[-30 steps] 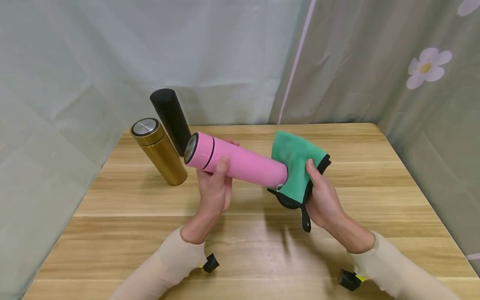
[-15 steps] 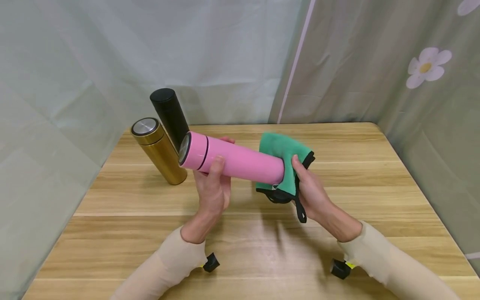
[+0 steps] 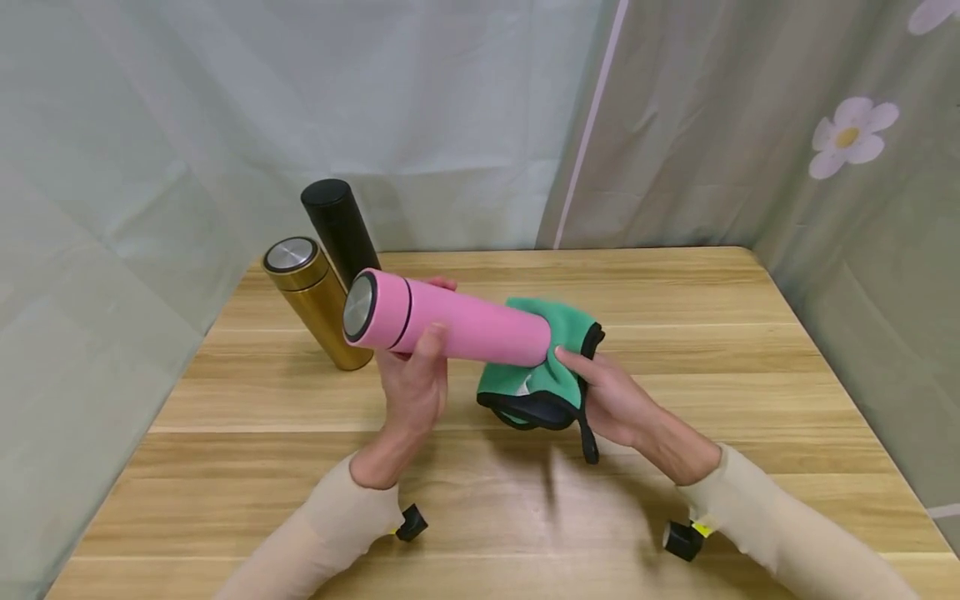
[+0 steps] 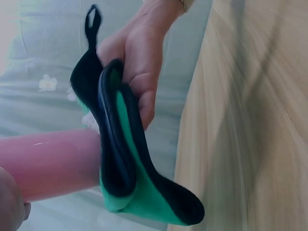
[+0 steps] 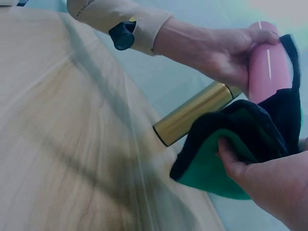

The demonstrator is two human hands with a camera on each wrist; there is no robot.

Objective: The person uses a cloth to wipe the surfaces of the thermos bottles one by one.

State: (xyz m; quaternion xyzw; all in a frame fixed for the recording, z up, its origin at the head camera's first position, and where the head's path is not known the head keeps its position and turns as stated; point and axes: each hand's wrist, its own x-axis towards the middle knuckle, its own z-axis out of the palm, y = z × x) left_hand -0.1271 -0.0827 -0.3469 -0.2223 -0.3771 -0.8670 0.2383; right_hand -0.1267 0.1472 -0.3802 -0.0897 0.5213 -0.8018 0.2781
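Note:
A pink thermos (image 3: 472,327) is held tilted above the table, its silver-topped lid end toward the left. My left hand (image 3: 412,383) grips it near the lid, thumb across the front. Against its base lies a green cloth (image 3: 570,325) with black edging and a hanging loop. My right hand (image 3: 618,400) holds this cloth, thumb on the near side and fingers behind it. In the left wrist view the folded cloth (image 4: 139,159) covers the end of the thermos (image 4: 57,161). The right wrist view shows fingers under the cloth (image 5: 216,166).
A gold thermos (image 3: 318,312) with a silver-topped lid stands at the left of the wooden table (image 3: 225,500). Just behind it stands a black thermos (image 3: 341,225). A pale curtain (image 3: 420,108) hangs along the table's back edge.
The right hand and cloth have moved left, and the cloth has swung round the base of the thermos. The left hand and thermos have shifted slightly left, with the lid top turned more into view.

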